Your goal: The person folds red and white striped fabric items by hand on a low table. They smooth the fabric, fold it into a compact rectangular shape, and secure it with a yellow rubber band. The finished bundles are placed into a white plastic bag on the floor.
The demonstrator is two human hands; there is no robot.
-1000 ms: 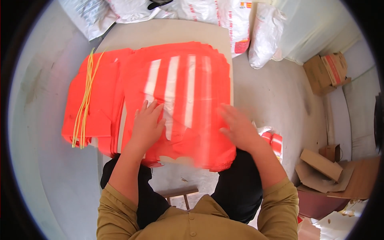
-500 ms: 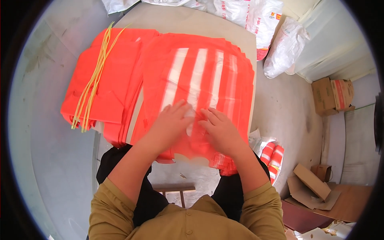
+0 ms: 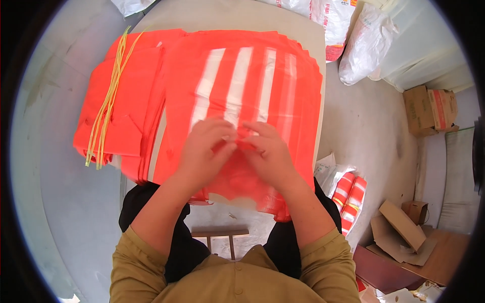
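Bags: orange plastic bags with white stripes lie stacked on my table.
Left hand: pinching the top bag.
Right hand: pinching it too, touching left.
Beside: yellow ties on folded orange bags.

Grey concrete floor, daylit. White sacks top right; cardboard boxes at right. Small wooden stool btm centre.
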